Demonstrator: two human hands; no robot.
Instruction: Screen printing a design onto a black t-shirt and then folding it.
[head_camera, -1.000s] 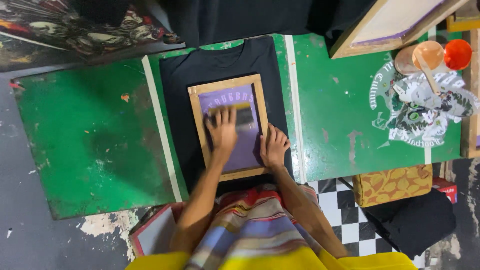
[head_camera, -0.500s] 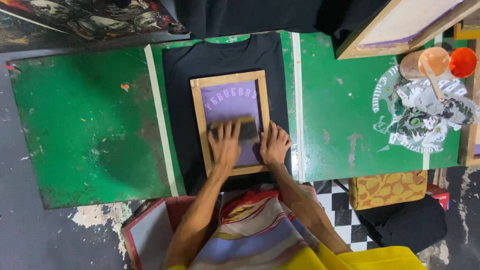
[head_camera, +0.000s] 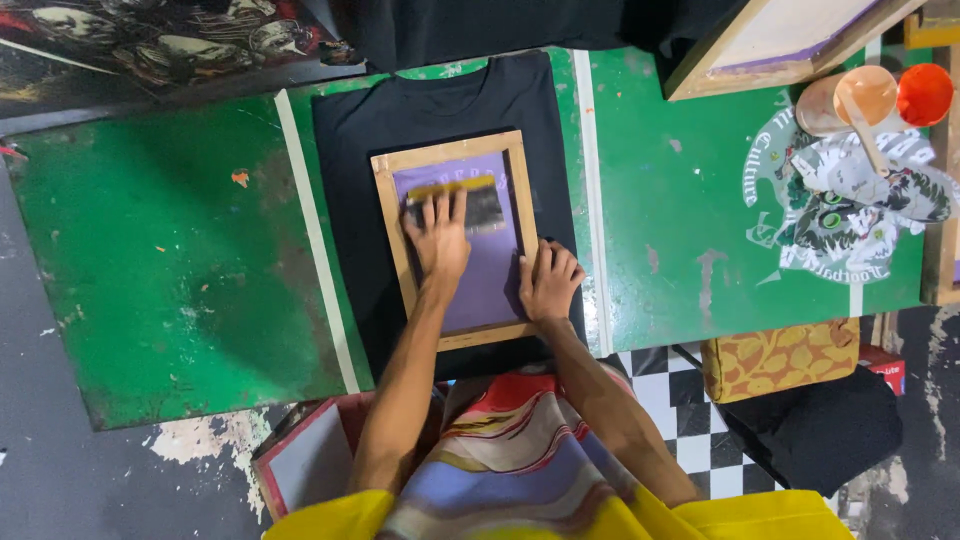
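Your left hand (head_camera: 438, 240) lies flat inside the wooden screen frame (head_camera: 455, 240), fingers spread and pressing on the squeegee (head_camera: 455, 192), which sits across the upper part of the purple mesh (head_camera: 490, 285); the grip here is a palm-down press, not a wrap, apparently so that force spreads evenly along the blade. Your right hand (head_camera: 548, 282) rests on the frame's right rail near its lower corner, fingers curled over the wood edge; this grip appears to pin the frame so that it cannot slide under the squeegee's load. The frame lies flat on a black T-shirt (head_camera: 440, 105), which is spread smooth on the green desk (head_camera: 170, 250) with its collar pointing away from you; the frame covers the chest area, placing the mesh directly against the fabric. Pale strips (head_camera: 315, 240) run along the desk on either side of the shirt. To your right, well apart from the work, stand an open tub with a stick in it (head_camera: 862, 98), an orange lid (head_camera: 924, 94) and a printed cloth (head_camera: 850, 200), within reach but off the shirt. A second frame (head_camera: 790, 40) leans at the far edge.
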